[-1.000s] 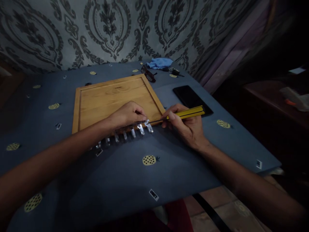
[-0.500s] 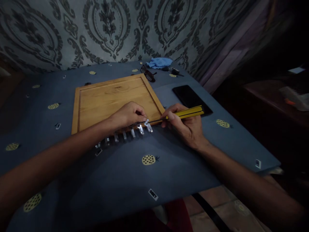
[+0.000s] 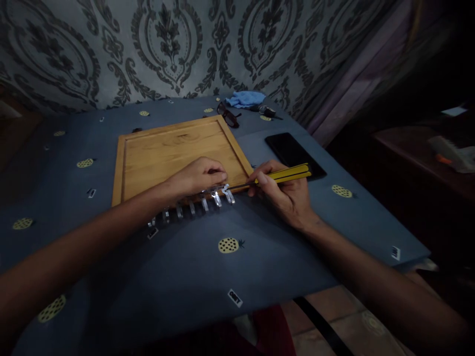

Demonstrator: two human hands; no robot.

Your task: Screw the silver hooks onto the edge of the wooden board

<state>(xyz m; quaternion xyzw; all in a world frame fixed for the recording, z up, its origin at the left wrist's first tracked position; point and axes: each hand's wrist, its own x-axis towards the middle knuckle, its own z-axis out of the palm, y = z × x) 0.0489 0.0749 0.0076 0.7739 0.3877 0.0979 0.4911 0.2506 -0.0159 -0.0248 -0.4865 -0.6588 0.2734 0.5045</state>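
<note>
A wooden board with a raised frame (image 3: pixel 178 148) lies flat on the table. Along its near edge runs a row of shiny metal hooks (image 3: pixel 205 204), which stick out toward me. My left hand (image 3: pixel 198 173) rests over that edge with curled fingers, its fingertips close together just above the hooks at the right end; what they pinch, if anything, is hidden. A screwdriver (image 3: pixel 287 174) with a yellow and black handle is gripped in my right hand (image 3: pixel 284 193). Its thin dark shaft points left, and the tip reaches the rightmost hook.
Beyond my right hand lies a black phone-like slab (image 3: pixel 295 151). Sunglasses (image 3: pixel 228 116), a blue cloth (image 3: pixel 245 99) and what look like keys (image 3: pixel 267 111) sit near the back. A pineapple-patterned cloth (image 3: pixel 178 287) covers the table, whose right edge drops to a tiled floor (image 3: pixel 326 311).
The view has shifted very slightly. My left fingertips have moved a little off the end hook, while my right hand keeps the screwdriver in nearly the same place.
</note>
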